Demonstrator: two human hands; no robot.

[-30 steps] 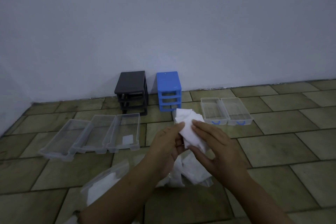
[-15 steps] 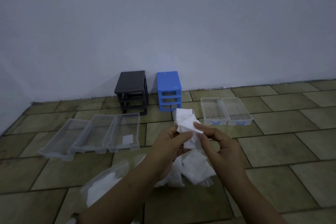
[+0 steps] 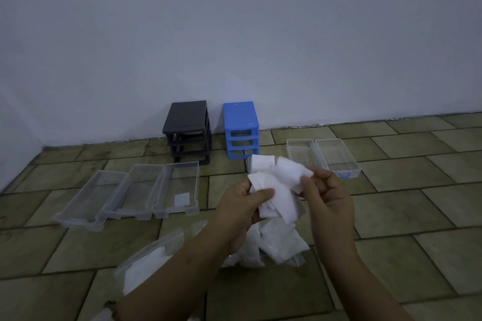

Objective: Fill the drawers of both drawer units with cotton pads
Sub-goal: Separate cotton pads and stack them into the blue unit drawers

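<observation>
Vs half a sec ago: hands have drawn a bit apart, the pads now fanned out between them; a sec ago the right hand lay flatter over the bunch.

Left hand (image 3: 243,206) pinches the cotton pads (image 3: 276,190) w/ thumb across the front, fingers curled behind. Right hand (image 3: 327,199) pinches the right edge of the same bunch, thumb + forefinger tips on it, other fingers loosely curled. Pads held up off the floor, several overlapping.

Nearest, bottom left: clear bag of pads (image 3: 146,266) on the tiled floor (image 3: 417,216). Under the hands, a crumpled plastic bag (image 3: 273,245) w/ more pads.

Further, left: three clear drawers (image 3: 130,190) side by side, touching; the rightmost has one white pad (image 3: 182,199) in it. Right: two clear drawers w/ blue handles (image 3: 336,156), touching. A third one behind the held pads, mostly hidden.

Farthest, at the wall (image 3: 234,34): black drawer unit (image 3: 187,130) and blue drawer unit (image 3: 242,129), near each other, slots vacant
</observation>
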